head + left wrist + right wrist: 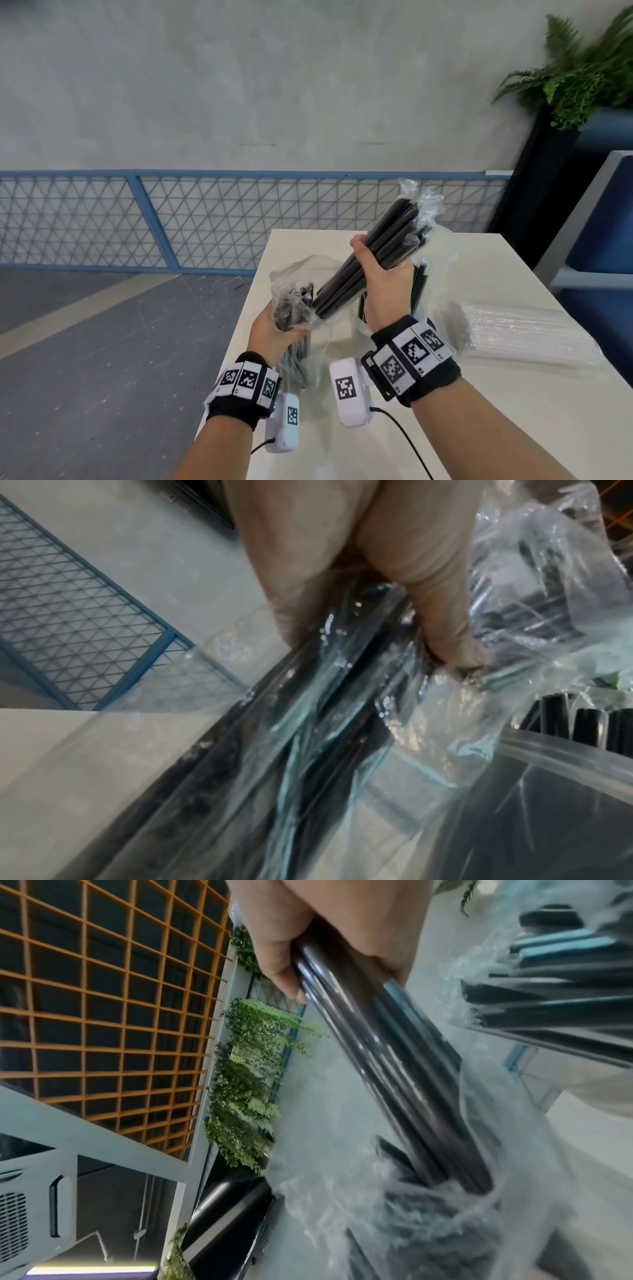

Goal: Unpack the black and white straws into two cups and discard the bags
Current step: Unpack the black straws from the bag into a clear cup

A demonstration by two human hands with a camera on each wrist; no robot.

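While your right hand [383, 281] grips the black straws [373, 253] at mid frame above the worktop [513, 394], your left hand [270, 325] clutches their bag [294, 301], so you're mid-unpacking. Next, I'd judge, draw the bundle clear and find a cup; the white straws [527, 329] lie bagged at right.

Both arms are bare. Each wrist wears a black band [236, 404] with a white strip on top, and the strip has black-and-white square codes [416, 352] — like little mazes. Behind the fingers, under each wrist, hangs a white box [349, 390] with its own code. A thin black cable [404, 435] comes out of it.
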